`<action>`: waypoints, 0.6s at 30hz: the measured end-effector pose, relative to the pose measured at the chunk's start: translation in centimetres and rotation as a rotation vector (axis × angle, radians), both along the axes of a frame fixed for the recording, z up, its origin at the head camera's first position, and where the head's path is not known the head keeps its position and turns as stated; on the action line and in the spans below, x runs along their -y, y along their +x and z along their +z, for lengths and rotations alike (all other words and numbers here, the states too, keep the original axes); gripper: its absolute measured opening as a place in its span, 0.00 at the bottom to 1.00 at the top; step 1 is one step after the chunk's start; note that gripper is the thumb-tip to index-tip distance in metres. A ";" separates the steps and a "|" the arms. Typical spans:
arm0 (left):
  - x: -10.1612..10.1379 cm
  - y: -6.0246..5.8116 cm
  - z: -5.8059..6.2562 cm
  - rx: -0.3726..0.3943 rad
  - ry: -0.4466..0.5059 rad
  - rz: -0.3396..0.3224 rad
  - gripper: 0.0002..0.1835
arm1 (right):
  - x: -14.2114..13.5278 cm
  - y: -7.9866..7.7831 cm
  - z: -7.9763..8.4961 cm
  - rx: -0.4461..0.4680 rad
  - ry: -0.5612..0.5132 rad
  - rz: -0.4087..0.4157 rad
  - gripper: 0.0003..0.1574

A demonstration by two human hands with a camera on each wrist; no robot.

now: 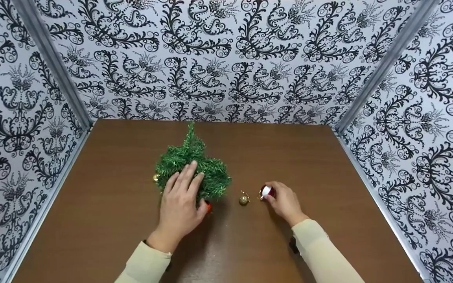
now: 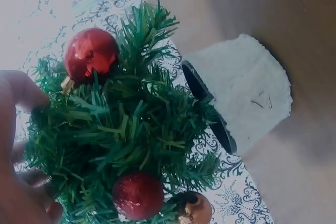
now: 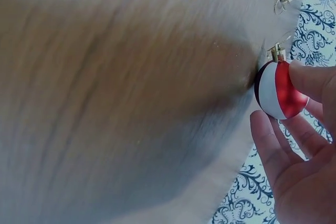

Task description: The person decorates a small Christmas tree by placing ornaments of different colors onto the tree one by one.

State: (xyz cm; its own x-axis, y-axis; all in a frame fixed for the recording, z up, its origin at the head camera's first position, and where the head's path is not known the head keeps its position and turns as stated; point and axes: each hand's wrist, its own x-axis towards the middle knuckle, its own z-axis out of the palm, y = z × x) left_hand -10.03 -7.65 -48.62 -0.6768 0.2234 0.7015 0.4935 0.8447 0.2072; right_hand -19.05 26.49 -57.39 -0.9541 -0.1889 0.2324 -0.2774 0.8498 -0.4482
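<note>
A small green artificial Christmas tree (image 1: pixel 214 177) stands left of centre, its white pot (image 2: pixel 247 93) visible in the left wrist view. My left hand (image 1: pixel 181 200) rests on its branches with fingers spread and thumb to the side. Red baubles (image 2: pixel 92 56) and a copper-gold bauble (image 2: pixel 199 211) hang on the tree; a gold bauble (image 1: pixel 155 177) shows at its left edge. To the right, my right hand (image 1: pixel 287 202) pinches a red and white Christmas bauble (image 3: pixel 275 90) between thumb and fingers, its gold cap and loop uncovered. A glittery gold bauble (image 1: pixel 243 200) lies between tree and right hand.
The brown wooden table (image 1: pixel 281 153) is bounded by a back wall (image 1: pixel 210 78) and side walls covered in black-and-white scroll pattern. Grey posts (image 1: pixel 383 67) mark the corners.
</note>
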 end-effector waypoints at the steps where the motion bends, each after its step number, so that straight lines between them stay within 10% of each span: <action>1: 0.1 -0.1 0.0 -0.004 -0.002 -0.007 0.32 | 0.0 0.0 0.0 0.001 -0.003 0.000 0.25; 18: 2.2 -0.9 0.9 0.018 -0.052 -0.085 0.31 | -0.1 -0.2 0.1 -0.020 -0.009 0.026 0.21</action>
State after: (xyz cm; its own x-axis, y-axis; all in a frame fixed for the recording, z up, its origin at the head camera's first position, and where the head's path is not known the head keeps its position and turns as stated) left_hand -10.91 -9.89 -47.70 -0.6661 0.3161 0.6755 0.5603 0.8100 0.1734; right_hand -19.28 26.55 -57.31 -0.9439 -0.2117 0.2535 -0.3087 0.8381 -0.4497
